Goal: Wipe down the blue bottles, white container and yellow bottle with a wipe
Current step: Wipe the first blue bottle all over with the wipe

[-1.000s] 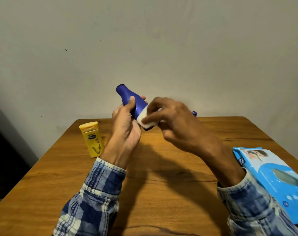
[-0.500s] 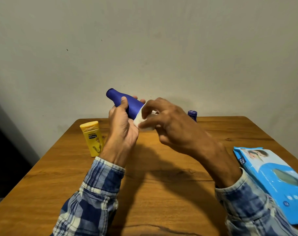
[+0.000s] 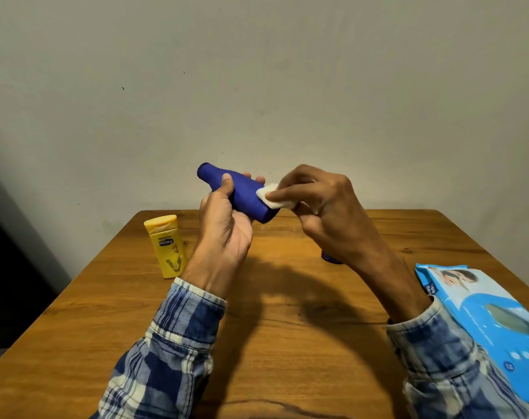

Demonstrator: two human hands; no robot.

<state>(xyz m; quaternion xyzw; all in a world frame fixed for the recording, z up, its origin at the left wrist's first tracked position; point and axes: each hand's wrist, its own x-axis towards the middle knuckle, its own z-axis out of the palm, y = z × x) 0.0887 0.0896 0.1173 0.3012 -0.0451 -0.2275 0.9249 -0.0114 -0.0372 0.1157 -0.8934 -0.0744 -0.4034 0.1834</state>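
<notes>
Near edge: plaid blue-white sleeves [image 3: 166, 352] over wooden table [image 3: 287, 343], blue plastic wipes pack [image 3: 498, 325] at right. Yellow plastic bottle [image 3: 166, 246] upright on table, left. Above table centre, left hand [image 3: 224, 228] grips dark blue bottle [image 3: 242, 195], tilted, neck up-left. Right hand [image 3: 323, 204] pinches white folded wipe [image 3: 272, 198] w/ fingers against bottle's lower end.

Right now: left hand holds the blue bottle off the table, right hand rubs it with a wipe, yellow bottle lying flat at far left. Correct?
Not quite. In the head view the yellow bottle stands upright on the wooden table, not flat. The rest holds: left hand holds the blue bottle off the table, right hand rubs it with the wipe.
</notes>
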